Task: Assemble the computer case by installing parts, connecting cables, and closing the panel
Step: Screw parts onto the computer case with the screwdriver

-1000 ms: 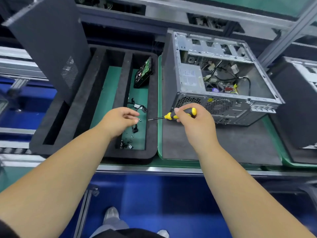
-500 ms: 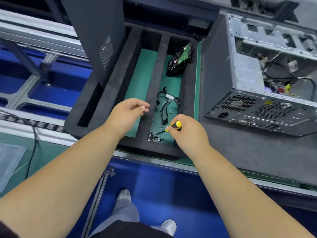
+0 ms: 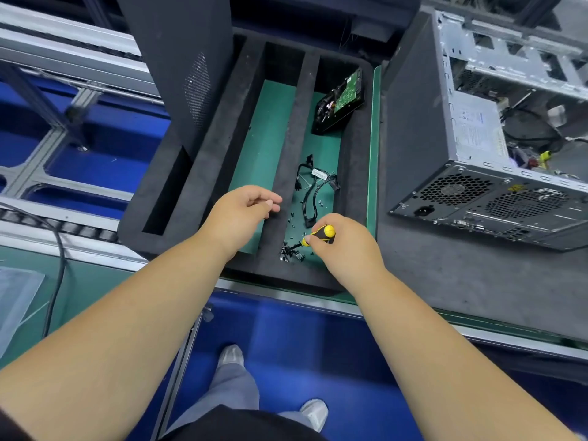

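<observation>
My right hand [image 3: 345, 246] grips a yellow-and-black screwdriver [image 3: 321, 234], its tip down among several small black screws [image 3: 291, 251] at the near end of the right slot of the black foam tray [image 3: 353, 198]. My left hand [image 3: 241, 211] hovers over the middle slot with its fingers loosely curled, holding nothing I can see. Black cables [image 3: 313, 190] lie further up the same slot, and a hard drive [image 3: 339, 101] leans at its far end. The open computer case [image 3: 477, 132] lies on its side on a grey mat to the right.
The dark side panel [image 3: 181, 65] stands upright in the tray's left slot. A grey mat [image 3: 461, 281] carries the case. A black cable [image 3: 59, 265] runs over the conveyor rail at left. Blue floor and my shoes show below the bench edge.
My view swung left and down toward the tray. My right hand carried the screwdriver from in front of the case down to the screws. My left hand stayed over the tray.
</observation>
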{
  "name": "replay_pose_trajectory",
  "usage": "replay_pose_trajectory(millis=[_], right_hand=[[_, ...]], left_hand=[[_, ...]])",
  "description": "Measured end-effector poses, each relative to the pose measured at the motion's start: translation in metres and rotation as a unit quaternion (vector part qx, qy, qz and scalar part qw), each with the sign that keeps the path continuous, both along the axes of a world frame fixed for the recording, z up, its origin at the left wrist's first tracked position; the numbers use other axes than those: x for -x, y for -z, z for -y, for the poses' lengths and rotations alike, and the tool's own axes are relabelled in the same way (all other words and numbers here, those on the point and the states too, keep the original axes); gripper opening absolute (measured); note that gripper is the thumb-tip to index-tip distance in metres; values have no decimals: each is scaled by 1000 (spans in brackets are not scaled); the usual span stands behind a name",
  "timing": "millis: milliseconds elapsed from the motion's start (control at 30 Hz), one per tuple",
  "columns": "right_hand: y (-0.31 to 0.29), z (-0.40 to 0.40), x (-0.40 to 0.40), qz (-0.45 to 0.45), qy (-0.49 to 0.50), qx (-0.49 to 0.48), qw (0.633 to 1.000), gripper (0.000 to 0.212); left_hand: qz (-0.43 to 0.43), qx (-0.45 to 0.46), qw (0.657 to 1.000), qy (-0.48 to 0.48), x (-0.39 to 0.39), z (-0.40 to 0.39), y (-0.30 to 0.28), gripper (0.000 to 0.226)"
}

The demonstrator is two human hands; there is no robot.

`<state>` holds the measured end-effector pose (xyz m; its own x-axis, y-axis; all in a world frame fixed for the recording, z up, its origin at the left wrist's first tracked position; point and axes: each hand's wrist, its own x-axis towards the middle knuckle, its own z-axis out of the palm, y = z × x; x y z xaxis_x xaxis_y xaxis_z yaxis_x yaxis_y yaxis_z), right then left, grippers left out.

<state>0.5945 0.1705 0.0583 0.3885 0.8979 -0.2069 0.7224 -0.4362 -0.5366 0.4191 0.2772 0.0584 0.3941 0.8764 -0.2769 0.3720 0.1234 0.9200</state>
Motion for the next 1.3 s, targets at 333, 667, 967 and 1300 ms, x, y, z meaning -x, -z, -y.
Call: replay_pose_trajectory(millis=[333,667,967,1300], right_hand=[[-4,0,-1,-15,12,-14,1000,11],[-54,14,-25,-113,90,-110,983,7],[-95,30,-42,-194,122,-199,953,6],[-98,34,-52,-202,150,-202,946,3]], left_hand=[[-7,14,1000,-3,1,0,1,26],[-23,29,999,2,-15,3,-4,25],[10,73,993,88,-55,5,-12,25],[84,169,979,81,-65,2,-20,18]])
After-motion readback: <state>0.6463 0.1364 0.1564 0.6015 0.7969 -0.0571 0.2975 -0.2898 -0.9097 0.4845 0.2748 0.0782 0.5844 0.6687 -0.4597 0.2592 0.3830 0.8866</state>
